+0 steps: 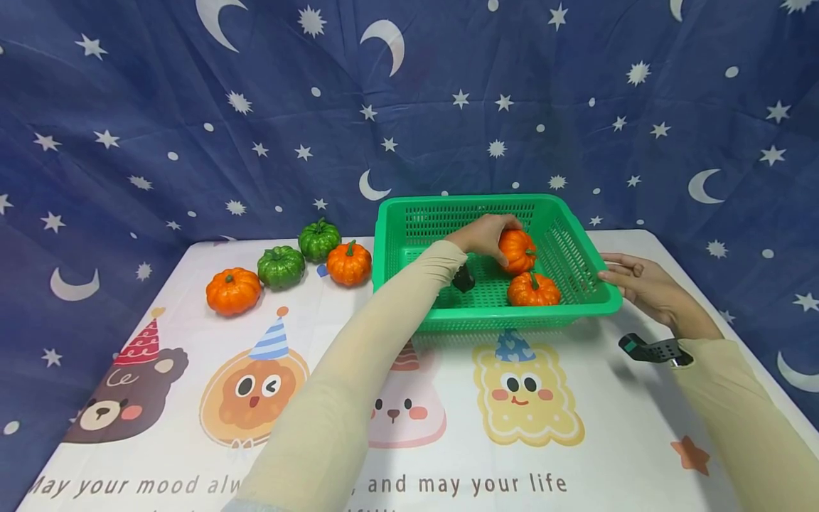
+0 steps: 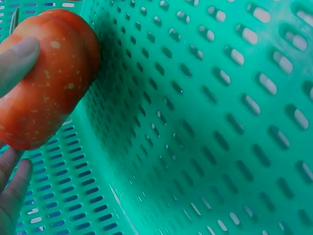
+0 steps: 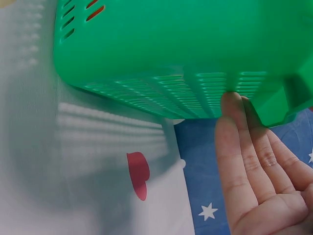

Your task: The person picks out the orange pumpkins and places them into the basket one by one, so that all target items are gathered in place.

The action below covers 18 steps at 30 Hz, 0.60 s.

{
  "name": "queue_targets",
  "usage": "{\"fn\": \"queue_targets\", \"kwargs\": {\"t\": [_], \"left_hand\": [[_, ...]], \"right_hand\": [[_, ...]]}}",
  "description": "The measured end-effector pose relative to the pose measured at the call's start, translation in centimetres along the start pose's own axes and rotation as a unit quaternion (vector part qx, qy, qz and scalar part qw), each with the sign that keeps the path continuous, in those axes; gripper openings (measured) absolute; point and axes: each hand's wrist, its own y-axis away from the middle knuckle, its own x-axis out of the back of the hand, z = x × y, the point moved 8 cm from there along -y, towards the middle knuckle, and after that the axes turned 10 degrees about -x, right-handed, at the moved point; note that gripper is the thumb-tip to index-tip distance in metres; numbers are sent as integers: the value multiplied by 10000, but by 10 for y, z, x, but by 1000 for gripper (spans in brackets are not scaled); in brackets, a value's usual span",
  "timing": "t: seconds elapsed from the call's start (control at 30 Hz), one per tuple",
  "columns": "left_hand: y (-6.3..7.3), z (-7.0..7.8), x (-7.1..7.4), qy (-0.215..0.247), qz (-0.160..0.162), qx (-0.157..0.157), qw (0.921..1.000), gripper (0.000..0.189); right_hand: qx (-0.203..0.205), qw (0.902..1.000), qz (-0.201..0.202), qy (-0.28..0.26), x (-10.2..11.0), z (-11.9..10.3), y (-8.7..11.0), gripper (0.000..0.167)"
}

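Note:
In the head view, my left hand reaches into the green plastic basket and grips a small orange pumpkin. The left wrist view shows thumb and fingers on opposite sides of that pumpkin, close to the basket's slotted wall. A second orange pumpkin sits in the basket just in front of it. At the basket's right end, my right hand holds the rim, a digit over its top. From the right wrist view, the other fingers extend along the outside under the rim; the thumb is hidden there.
Left of the basket, two orange pumpkins and two green pumpkins rest on the printed white tablecloth. A blue star-patterned curtain hangs behind the table. Each wrist carries a black strap mount.

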Motion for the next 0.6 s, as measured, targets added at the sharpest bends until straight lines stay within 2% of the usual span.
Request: {"fn": "queue_targets", "kwargs": {"t": [0.37, 0.6], "left_hand": [[0, 3, -2, 238, 16, -47, 9997, 70], [-1, 2, -4, 238, 9, -30, 9997, 68]], "right_hand": [[3, 10000, -1, 5, -1, -1, 0, 28], [-92, 9996, 152, 201, 1, 0, 0, 28]]}}
